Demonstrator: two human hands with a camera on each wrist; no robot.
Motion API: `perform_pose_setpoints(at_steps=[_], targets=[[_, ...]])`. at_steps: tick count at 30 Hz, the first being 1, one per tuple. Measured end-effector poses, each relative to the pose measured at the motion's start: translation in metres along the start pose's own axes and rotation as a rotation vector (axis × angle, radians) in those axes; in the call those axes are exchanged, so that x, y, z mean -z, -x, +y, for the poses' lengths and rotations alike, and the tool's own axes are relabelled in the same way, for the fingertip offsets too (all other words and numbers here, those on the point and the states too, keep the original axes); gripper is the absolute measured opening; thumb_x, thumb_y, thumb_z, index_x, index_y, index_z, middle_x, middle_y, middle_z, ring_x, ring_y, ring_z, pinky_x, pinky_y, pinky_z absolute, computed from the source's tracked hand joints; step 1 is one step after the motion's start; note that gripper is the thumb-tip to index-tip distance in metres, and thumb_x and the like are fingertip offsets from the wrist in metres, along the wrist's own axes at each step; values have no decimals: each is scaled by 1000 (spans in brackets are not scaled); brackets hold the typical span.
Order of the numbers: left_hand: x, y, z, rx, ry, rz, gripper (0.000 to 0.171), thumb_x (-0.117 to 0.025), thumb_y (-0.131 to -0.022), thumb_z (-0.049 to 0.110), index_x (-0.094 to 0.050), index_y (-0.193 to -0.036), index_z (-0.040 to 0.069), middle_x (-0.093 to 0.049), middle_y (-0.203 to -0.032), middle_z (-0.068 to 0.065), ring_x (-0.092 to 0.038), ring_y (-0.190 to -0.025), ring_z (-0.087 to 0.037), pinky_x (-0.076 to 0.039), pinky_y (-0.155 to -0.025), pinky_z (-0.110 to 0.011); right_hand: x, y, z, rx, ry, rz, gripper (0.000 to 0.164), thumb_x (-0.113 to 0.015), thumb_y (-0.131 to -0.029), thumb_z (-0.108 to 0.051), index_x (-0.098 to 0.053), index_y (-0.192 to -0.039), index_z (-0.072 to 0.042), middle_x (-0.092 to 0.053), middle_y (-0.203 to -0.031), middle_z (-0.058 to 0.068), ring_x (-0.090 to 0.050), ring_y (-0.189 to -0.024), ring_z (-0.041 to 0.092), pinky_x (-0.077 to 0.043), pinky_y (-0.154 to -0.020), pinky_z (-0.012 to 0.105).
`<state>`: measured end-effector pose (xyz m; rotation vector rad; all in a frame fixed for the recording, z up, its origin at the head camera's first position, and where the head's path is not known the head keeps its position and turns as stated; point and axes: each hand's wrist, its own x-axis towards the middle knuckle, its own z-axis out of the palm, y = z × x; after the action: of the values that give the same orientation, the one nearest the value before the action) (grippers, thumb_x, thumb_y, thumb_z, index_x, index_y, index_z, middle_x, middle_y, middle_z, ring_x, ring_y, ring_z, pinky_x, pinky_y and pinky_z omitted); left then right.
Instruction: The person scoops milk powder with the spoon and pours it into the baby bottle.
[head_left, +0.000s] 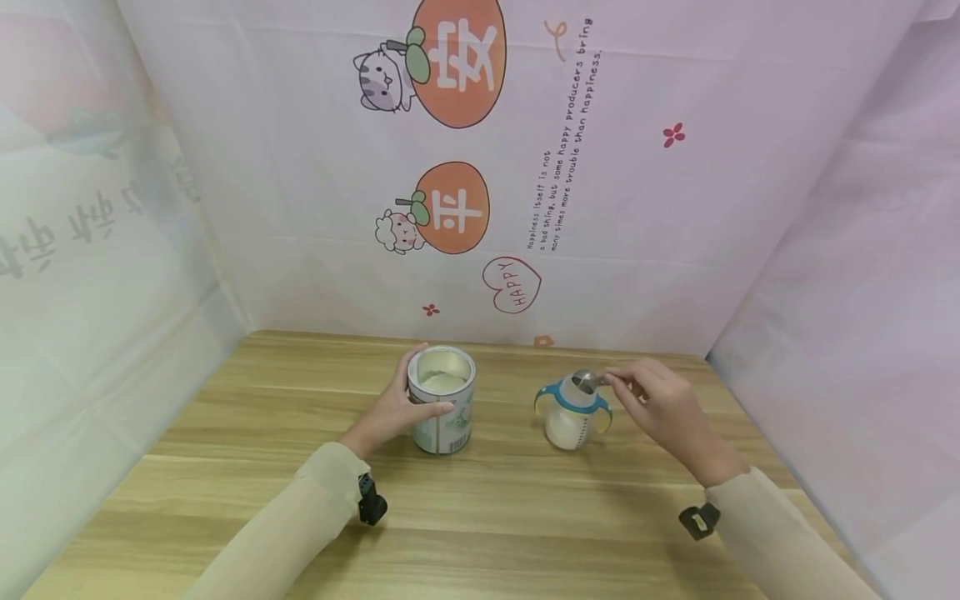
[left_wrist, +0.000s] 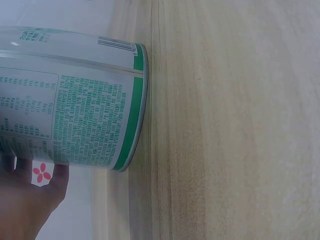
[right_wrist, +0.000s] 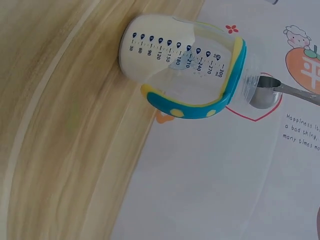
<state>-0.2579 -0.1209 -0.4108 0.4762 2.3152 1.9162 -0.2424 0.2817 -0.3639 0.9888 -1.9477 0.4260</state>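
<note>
My left hand (head_left: 405,407) grips the side of an open milk powder can (head_left: 442,433), thumb across its front and fingers behind. Pale powder (head_left: 444,382) shows inside the can, which stands upright on the table. To the right stands a clear baby bottle (head_left: 567,429) with blue and yellow handles, its top uncovered. White contents (right_wrist: 155,47) fill the lower part of the bottle. My right hand (head_left: 660,404) pinches the handle of a metal measuring spoon (right_wrist: 267,92). The spoon's bowl is tipped at the bottle's mouth. In the right wrist view the fingers are out of frame.
The wood-grain table (head_left: 480,533) carries the can and the bottle. A printed white cloth (head_left: 615,208) rises as a wall behind its far edge, and more cloth hangs at both sides. Small black cameras (head_left: 371,500) sit on both wrists.
</note>
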Motion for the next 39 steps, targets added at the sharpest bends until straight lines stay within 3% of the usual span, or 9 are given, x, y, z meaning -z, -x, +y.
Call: perform_pose_setpoints(at_steps=[4, 7, 10, 13, 17, 24, 28, 31, 39], targets=[[0, 0, 0, 4, -8, 0, 108, -87, -80, 25, -14, -158, 36, -34, -154, -17, -33, -140, -43, -25, -110, -67, 2, 3, 4, -137, -43, 21, 10, -73, -89, -8, -73, -95, 0, -56, -71, -3, -43, -60, 6, -33, -52, 14], [0, 0, 0, 2, -12, 2, 108, -88, -80, 25, -14, -158, 36, -34, -154, -17, -34, -140, -43, -25, -110, -67, 3, 4, 7, -222, -47, 30, 15, -77, -81, 3, -73, -95, 0, -56, -69, -4, -41, -58, 5, -31, -51, 14], [1, 0, 0, 2, -10, 2, 108, -88, -80, 25, -14, -158, 37, -34, -154, -17, -34, -140, -43, -26, -110, -66, 3, 5, 8, -285, -48, 39, 13, -77, -83, 5, -74, -94, 0, -58, -70, -4, -42, -58, 4, -31, -50, 14], [1, 0, 2, 5, -11, 5, 108, -87, -80, 25, -14, -158, 37, -34, -154, -17, -34, -140, -43, -26, -110, -66, 2, 5, 8, -358, -68, 62, 8, -76, -86, 2, -73, -92, -1, -61, -72, -5, -45, -59, 4, -34, -50, 14], [0, 1, 3, 8, -20, 6, 107, -87, -80, 25, -14, -158, 37, -34, -153, -18, -34, -140, -43, -27, -109, -66, 1, 5, 6, -515, -115, 69, 6, -74, -91, -7, -72, -94, -2, -65, -74, 0, -50, -60, 7, -38, -51, 13], [1, 1, 2, 6, -7, -3, 107, -87, -80, 24, -15, -157, 38, -34, -153, -18, -34, -140, -43, -26, -110, -65, 4, 1, 3, -871, -239, -37, 33, -64, -99, -38, -72, -107, -6, -66, -83, 2, -50, -63, 12, -41, -50, 20], [1, 0, 2, 11, -8, -3, 108, -87, -80, 25, -14, -158, 36, -34, -153, -18, -33, -140, -44, -25, -110, -66, 5, -1, 6, -1026, -367, -57, 45, -62, -98, -46, -68, -113, -4, -65, -88, 0, -48, -67, 11, -43, -53, 21], [2, 0, 2, 11, -10, -2, 109, -87, -80, 25, -13, -159, 33, -34, -153, -18, -33, -140, -44, -26, -110, -66, 4, -2, 7, -1090, -461, -37, 48, -62, -98, -45, -66, -116, -1, -65, -92, 0, -50, -72, 9, -46, -60, 19], [2, 1, 2, 9, -20, -8, 109, -87, -80, 27, -13, -159, 33, -34, -153, -18, -35, -140, -43, -27, -110, -66, 0, -6, 5, -1141, -601, 31, 37, -68, -96, -38, -68, -111, -3, -67, -92, -6, -54, -76, 9, -50, -68, 17]])
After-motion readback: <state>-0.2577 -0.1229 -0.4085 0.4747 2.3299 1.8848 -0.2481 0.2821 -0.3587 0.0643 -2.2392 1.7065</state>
